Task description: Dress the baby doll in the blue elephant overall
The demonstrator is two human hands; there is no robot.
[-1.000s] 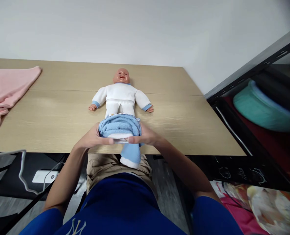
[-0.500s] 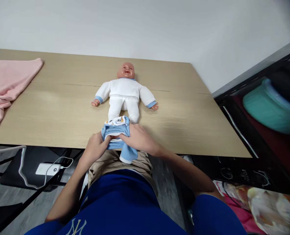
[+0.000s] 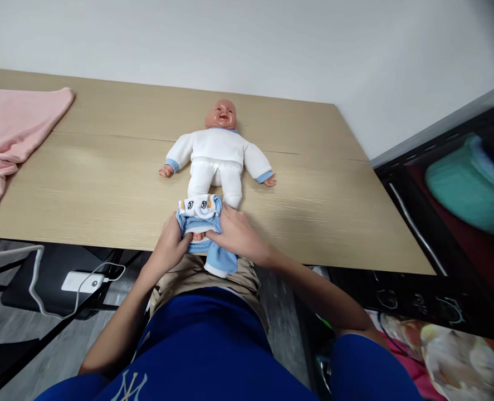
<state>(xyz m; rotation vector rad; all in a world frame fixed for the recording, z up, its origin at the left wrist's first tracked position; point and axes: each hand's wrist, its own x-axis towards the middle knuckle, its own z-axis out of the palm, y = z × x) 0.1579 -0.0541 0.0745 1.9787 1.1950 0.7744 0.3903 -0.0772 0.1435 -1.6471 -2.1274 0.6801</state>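
Note:
A baby doll in a white top with blue cuffs lies on its back, head away from me and legs toward me. Blue pants with white hems and a cartoon-face patch are bunched around one of its lower legs at the table's front edge. My left hand grips the left side of the bunched cloth, thumb inward. On the other side, my right hand is closed on the same pants. Between my thumbs the doll's foot shows at the white hem. The other trouser leg hangs loose; the doll's second foot is hidden.
A pink cloth lies at the left of the wooden table. Below it, a white power bank with a cable rests on a black chair seat. To the right, a dark rack holds a teal basin.
The doll's toes have come more into sight at the hem between my thumbs. The patch on the pants now faces me more. The whole view has shifted slightly.

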